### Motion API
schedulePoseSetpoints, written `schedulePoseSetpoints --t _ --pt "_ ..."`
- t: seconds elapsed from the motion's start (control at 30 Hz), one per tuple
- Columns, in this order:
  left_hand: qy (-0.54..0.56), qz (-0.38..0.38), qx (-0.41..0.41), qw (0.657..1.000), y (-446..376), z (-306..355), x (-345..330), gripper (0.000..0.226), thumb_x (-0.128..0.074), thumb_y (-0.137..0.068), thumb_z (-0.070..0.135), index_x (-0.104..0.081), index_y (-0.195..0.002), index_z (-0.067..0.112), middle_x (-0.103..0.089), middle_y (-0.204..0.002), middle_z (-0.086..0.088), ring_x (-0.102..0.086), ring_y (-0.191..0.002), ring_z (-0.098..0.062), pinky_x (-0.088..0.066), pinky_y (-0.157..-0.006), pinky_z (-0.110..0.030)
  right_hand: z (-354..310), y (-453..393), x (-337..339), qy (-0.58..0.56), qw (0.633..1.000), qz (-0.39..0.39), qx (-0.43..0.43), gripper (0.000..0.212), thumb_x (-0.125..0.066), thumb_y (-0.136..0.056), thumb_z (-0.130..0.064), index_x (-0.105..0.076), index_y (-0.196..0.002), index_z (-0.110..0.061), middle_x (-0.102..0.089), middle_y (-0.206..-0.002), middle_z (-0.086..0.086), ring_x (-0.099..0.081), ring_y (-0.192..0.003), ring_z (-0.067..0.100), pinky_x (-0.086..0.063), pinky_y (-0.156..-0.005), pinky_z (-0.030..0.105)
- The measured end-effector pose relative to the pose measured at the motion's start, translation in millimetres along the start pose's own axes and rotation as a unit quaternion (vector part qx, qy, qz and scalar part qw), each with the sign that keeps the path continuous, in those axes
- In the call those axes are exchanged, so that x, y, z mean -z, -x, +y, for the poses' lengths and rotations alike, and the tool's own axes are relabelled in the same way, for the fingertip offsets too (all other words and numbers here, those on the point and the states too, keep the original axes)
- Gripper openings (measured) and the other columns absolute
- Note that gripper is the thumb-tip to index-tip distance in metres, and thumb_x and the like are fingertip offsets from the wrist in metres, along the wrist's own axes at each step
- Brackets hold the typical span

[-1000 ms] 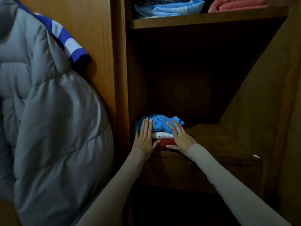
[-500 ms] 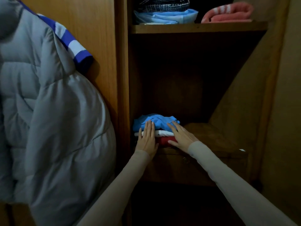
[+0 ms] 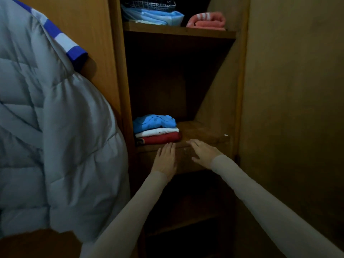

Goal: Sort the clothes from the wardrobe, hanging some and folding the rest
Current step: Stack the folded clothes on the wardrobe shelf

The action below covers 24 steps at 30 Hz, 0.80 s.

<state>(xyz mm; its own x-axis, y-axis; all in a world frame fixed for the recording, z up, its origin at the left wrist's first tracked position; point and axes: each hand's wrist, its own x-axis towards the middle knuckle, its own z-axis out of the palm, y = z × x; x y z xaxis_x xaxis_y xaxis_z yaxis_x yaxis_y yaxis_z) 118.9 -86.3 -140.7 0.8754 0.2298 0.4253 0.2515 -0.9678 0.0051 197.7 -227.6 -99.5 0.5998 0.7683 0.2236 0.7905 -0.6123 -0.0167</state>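
Note:
A folded stack sits at the left of the wardrobe's middle shelf (image 3: 204, 131): a blue shirt (image 3: 154, 122) on top, a white garment (image 3: 158, 131) under it, a red one (image 3: 162, 139) at the bottom. My left hand (image 3: 166, 158) hovers flat just below the stack, in front of the drawer, fingers apart and holding nothing. My right hand (image 3: 203, 152) is beside it to the right, also flat and empty. Neither hand touches the clothes.
A grey padded jacket (image 3: 55, 136) hangs at the left over a blue-and-white striped garment (image 3: 70, 45). The upper shelf holds folded light-blue cloth (image 3: 160, 16) and a pink striped towel (image 3: 206, 20). The wardrobe's side wall (image 3: 290, 108) stands at the right.
Both hands have come off the folded stack and drawn back toward me, below the shelf edge. The stack stays put. The camera has shifted left.

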Motion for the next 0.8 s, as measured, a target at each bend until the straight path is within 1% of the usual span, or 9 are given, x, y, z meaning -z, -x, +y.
schedulePoseSetpoints --t 0.1,0.2,0.37,0.47,0.6,0.7,0.8 --pt "0.047 -0.016 -0.034 0.998 25 25 -6 0.065 -0.041 -0.096 0.018 -0.005 -0.150 0.009 -0.014 -0.156 -0.006 -0.012 -0.144 -0.019 -0.011 -0.118 -0.036 2 49 -8 -0.012 0.999 -0.006 -0.047 0.064 -0.049 -0.095 -0.023 -0.014 -0.149 -0.020 -0.017 -0.155 0.002 -0.025 -0.139 0.021 -0.029 -0.109 0.035" --pt "0.074 -0.042 -0.077 0.993 48 60 -17 0.064 -0.040 -0.097 0.020 -0.006 -0.150 0.009 -0.014 -0.156 -0.008 -0.013 -0.144 -0.020 -0.013 -0.118 -0.037 10 106 -16 -0.013 0.996 -0.022 -0.088 0.065 -0.049 -0.096 -0.023 -0.012 -0.149 -0.021 -0.016 -0.155 0.001 -0.024 -0.140 0.021 -0.030 -0.108 0.034" --pt "0.114 -0.081 -0.153 0.978 88 138 -43 0.063 -0.039 -0.098 0.020 -0.005 -0.150 0.009 -0.016 -0.155 -0.008 -0.015 -0.143 -0.020 -0.015 -0.118 -0.036 37 207 -26 0.009 0.978 -0.056 -0.203 0.064 -0.047 -0.097 -0.023 -0.011 -0.149 -0.020 -0.016 -0.155 0.003 -0.025 -0.140 0.023 -0.032 -0.108 0.037" --pt "0.135 -0.115 -0.202 0.963 116 194 -59 0.064 -0.040 -0.098 0.021 -0.003 -0.150 0.010 -0.018 -0.154 -0.008 -0.018 -0.141 -0.021 -0.017 -0.117 -0.035 59 268 -37 0.020 0.960 -0.077 -0.269 0.065 -0.048 -0.096 -0.024 -0.012 -0.150 -0.020 -0.015 -0.156 0.003 -0.027 -0.139 0.024 -0.033 -0.108 0.038" --pt "0.156 -0.157 -0.269 0.937 157 268 -77 0.065 -0.040 -0.099 0.022 -0.002 -0.150 0.013 -0.018 -0.154 -0.006 -0.021 -0.140 -0.021 -0.018 -0.117 -0.035 85 349 -55 -0.006 0.930 -0.097 -0.355 0.064 -0.047 -0.096 -0.025 -0.012 -0.149 -0.017 -0.017 -0.155 0.003 -0.029 -0.138 0.025 -0.032 -0.110 0.038" --pt "0.180 -0.188 -0.304 0.916 191 323 -91 0.065 -0.040 -0.098 0.021 -0.003 -0.151 0.014 -0.018 -0.154 -0.006 -0.022 -0.140 -0.021 -0.020 -0.116 -0.035 104 411 -72 -0.026 0.912 -0.105 -0.397 0.064 -0.049 -0.095 -0.025 -0.015 -0.148 -0.016 -0.022 -0.153 0.005 -0.032 -0.136 0.025 -0.033 -0.110 0.037" --pt "0.200 -0.237 -0.324 0.894 229 375 -104 0.062 -0.038 -0.099 0.021 -0.004 -0.151 0.012 -0.017 -0.155 -0.007 -0.022 -0.140 -0.022 -0.023 -0.115 -0.034 120 474 -93 -0.037 0.894 -0.132 -0.426 0.062 -0.047 -0.096 -0.024 -0.016 -0.148 -0.012 -0.022 -0.152 0.008 -0.031 -0.136 0.026 -0.031 -0.110 0.036"
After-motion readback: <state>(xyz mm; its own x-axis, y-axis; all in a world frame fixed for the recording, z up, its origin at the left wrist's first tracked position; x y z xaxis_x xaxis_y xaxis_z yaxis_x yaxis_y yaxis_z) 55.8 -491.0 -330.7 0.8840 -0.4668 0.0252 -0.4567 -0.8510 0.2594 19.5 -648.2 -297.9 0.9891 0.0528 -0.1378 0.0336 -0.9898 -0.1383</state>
